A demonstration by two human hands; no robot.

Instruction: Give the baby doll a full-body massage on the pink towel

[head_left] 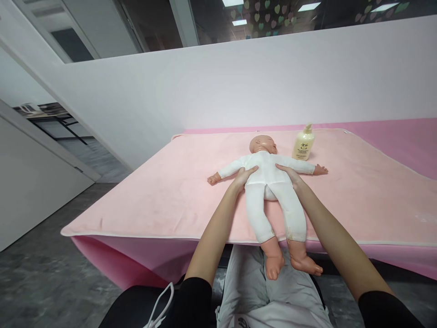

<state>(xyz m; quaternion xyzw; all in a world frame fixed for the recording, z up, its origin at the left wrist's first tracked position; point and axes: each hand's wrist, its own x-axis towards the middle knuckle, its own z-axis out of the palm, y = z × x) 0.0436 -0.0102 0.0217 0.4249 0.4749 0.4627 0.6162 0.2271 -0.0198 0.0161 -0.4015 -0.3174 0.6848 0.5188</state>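
Note:
A baby doll [262,166] with a white cloth body lies face down on a pink blanket [153,191], head away from me and turned to the right. Its arms stretch out to both sides, and its feet hang over the table's near edge. My left hand [243,176] grips the left side of the doll's torso, thumb on its back. On the opposite side, my right hand [291,173] holds the torso the same way, its thumb also on the back. The fingers of both hands are mostly hidden along the doll's sides.
A pale yellow pump bottle [302,145] stands just behind the doll's right-hand arm. A white wall [218,86] rises behind the table. Darker pink cloth [403,141] shows beneath the blanket. A white cable [162,303] lies by my left sleeve.

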